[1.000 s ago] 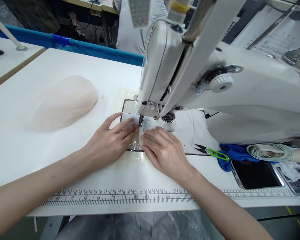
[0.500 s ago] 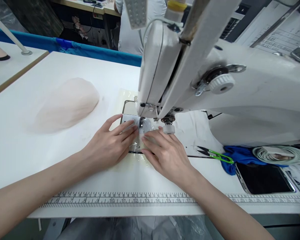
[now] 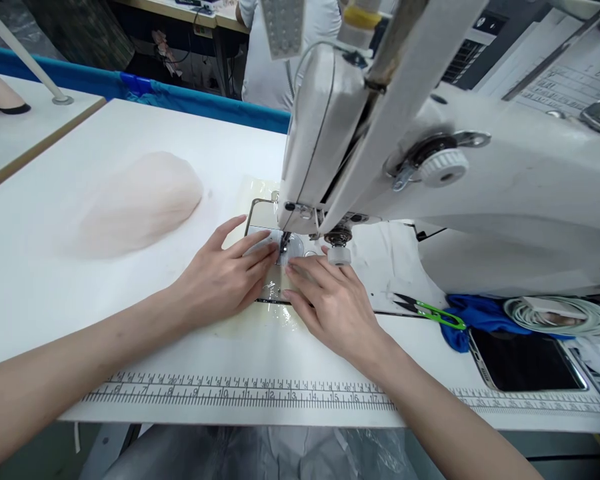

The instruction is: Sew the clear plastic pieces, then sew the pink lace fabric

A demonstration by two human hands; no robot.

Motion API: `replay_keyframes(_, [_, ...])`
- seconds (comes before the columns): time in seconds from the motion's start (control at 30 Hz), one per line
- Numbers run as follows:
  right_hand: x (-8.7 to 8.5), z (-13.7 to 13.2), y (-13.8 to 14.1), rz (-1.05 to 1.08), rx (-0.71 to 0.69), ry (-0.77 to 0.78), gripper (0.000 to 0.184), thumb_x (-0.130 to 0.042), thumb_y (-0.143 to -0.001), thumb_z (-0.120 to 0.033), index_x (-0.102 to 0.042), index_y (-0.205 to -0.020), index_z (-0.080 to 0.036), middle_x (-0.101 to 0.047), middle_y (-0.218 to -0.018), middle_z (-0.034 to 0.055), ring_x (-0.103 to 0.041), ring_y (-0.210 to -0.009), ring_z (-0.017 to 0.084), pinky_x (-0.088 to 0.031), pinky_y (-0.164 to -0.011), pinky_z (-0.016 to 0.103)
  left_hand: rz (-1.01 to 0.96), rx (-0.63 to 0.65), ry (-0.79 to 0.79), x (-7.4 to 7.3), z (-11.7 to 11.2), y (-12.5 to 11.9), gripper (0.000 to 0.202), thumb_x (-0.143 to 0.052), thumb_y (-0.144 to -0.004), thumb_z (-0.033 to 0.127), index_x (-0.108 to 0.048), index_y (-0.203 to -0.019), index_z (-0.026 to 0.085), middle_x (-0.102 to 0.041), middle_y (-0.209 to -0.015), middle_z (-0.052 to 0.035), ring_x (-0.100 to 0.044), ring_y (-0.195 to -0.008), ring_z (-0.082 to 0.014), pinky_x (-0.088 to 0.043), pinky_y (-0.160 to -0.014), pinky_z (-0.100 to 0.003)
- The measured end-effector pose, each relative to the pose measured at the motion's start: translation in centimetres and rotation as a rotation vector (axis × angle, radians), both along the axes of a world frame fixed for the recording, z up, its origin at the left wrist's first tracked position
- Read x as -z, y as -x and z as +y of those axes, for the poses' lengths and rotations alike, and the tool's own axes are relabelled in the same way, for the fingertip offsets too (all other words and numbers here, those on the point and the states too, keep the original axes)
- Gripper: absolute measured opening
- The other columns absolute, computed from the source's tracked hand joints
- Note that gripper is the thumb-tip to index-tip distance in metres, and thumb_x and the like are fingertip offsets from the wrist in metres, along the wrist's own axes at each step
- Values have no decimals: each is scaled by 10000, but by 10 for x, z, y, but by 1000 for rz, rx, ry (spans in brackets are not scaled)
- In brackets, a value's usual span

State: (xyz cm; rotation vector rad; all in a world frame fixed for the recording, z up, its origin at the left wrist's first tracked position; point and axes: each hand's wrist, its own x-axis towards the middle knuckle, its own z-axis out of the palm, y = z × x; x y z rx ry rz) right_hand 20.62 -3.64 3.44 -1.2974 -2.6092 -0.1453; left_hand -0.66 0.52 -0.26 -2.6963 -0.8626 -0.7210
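Observation:
My left hand lies flat on the white table, fingers stretched toward the needle of a white sewing machine. My right hand lies flat just right of it, fingertips beside the presser foot. Between the fingertips both hands press down a small, thin, see-through piece on the metal needle plate. The piece is too faint to name. Neither hand grips anything.
A heap of pale pink sheer fabric lies at the left. Green-handled thread snips, a blue cloth, a coiled cable and a phone sit at the right. A ruler strip runs along the front edge. A person in white stands behind.
Both hands have stayed at the needle, with the fingertips edged slightly toward it. The view has shifted a little.

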Motion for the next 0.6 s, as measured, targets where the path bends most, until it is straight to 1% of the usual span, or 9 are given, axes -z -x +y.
replay_keyframes(0.17, [0,-1,-1,-5,-5,-18,295,-476,-990,-313,-691,-1117,-156,-691,-1193,41,-606,-1081,213,-369,-1107,438,-9,-18,14,0,-2,-1,322,-465,-935,182,-648,-1199,160,-691,-1206,-50,-560,-1245,-261,-242,-1194,-530])
replay_keyframes(0.4, [3,2,0,-42,7,-34,312,-460,-996,-312,-676,-1162,-158,-689,-1197,58,-604,-1100,222,-362,-1109,441,-26,-29,25,2,3,-1,324,-461,-936,198,-644,-1199,151,-685,-1218,-58,-563,-1236,-263,-237,-1192,-539])
replay_keyframes(0.5, [4,5,0,-72,21,-40,324,-462,-996,-319,-662,-1194,-160,-690,-1194,76,-601,-1114,228,-366,-1103,440,-46,-36,68,4,7,-2,326,-454,-942,221,-632,-1214,199,-671,-1244,-31,-549,-1255,-257,-221,-1198,-539])
replay_keyframes(0.6, [5,8,0,-100,43,-44,338,-474,-990,-322,-646,-1226,-151,-688,-1195,93,-611,-1085,226,-362,-1105,435,-66,-54,117,5,11,-2,339,-436,-947,223,-617,-1233,235,-672,-1243,-10,-540,-1266,-250,-205,-1202,-537])
